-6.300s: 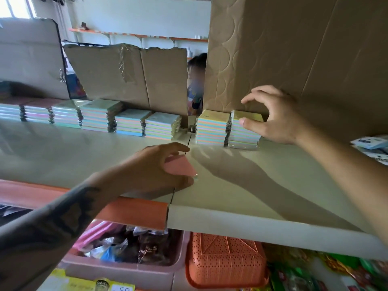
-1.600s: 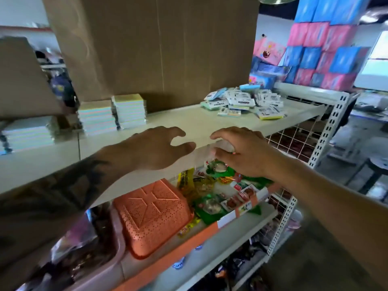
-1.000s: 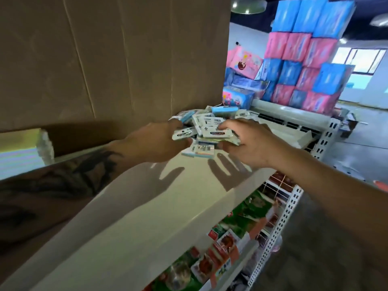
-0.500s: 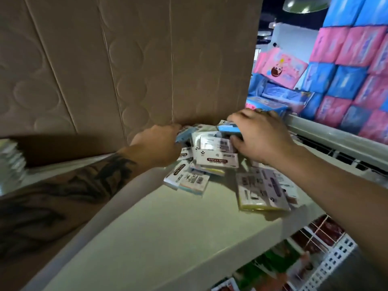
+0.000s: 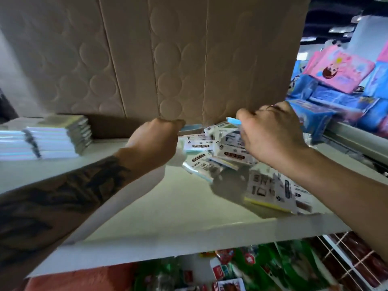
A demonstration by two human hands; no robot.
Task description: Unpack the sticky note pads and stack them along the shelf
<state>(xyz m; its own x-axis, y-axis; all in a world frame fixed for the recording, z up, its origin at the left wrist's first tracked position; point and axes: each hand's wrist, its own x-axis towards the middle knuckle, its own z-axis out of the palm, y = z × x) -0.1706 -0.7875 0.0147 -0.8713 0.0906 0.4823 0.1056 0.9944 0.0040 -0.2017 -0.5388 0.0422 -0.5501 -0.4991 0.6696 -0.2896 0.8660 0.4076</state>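
A loose heap of wrapped sticky note pads (image 5: 212,152) lies on the white shelf (image 5: 172,208) against the cardboard sheet. My left hand (image 5: 155,139) is curled at the heap's left side and grips a blue pad (image 5: 190,127). My right hand (image 5: 270,135) is on the heap's right side and pinches another blue pad (image 5: 233,121) between thumb and fingers. A larger wrapped yellow pad (image 5: 273,192) lies nearer the shelf's front edge. Neat stacks of unwrapped pads (image 5: 56,137) stand at the left along the back.
A tall cardboard sheet (image 5: 159,55) forms the back wall behind the shelf. Pink and blue boxed goods (image 5: 344,85) are piled at the right beyond a metal rail. Below the shelf are snack packets (image 5: 252,267) and an orange basket (image 5: 84,278).
Since 6.3 s ago I turned from the stacks to the heap at the right. In the last half second both hands closed on blue pads at the top of the heap.
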